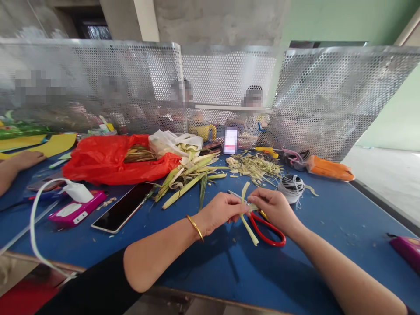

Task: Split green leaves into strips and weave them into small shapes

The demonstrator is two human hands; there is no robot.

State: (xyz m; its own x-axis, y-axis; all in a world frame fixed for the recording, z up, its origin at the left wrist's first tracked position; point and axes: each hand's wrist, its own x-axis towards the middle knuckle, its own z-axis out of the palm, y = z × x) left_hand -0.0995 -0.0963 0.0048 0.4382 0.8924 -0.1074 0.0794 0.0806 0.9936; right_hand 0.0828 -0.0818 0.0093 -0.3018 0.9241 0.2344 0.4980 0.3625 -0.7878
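A narrow pale-green strip of husk or leaf [250,230] crosses between my hands, its ends sticking out above and below. My left hand [222,208] pinches it from the left, with a gold bangle on the wrist. From the right, my right hand [271,204] has thumb and fingers closed at the same crossing, where a short pale piece shows. Just under the fingers lie red-handled scissors [282,241], blades partly covered by the hands. Beyond are a heap of longer husk strips [187,183] and a pile of small cut bits [259,168].
A ball of white cord [291,188] sits right of my right hand. To the left are a dark phone [126,205], a magenta power strip [77,213] and a red plastic bag [95,159]. Another person's hand [30,159] rests far left. A perforated metal screen [114,87] stands behind.
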